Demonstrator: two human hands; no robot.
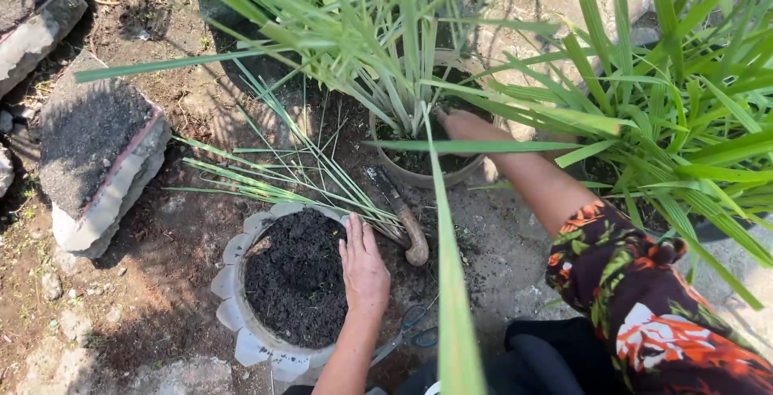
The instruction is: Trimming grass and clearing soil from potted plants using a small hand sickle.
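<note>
Soil-filled pot (pixel 266 339), its pale rim cut in scallops, sits on the bare ground nearest the camera, the left hand (pixel 364 266) resting flat and open on its dark soil at the right edge. Just beyond lie cut green stalks (pixel 298 177) and a wooden-handled tool (pixel 409 230). Farther off, the right hand (pixel 463 125) reaches into a grey pot (pixel 411 173) at the base of a grassy plant (pixel 386 49); its grip cannot be made out.
</note>
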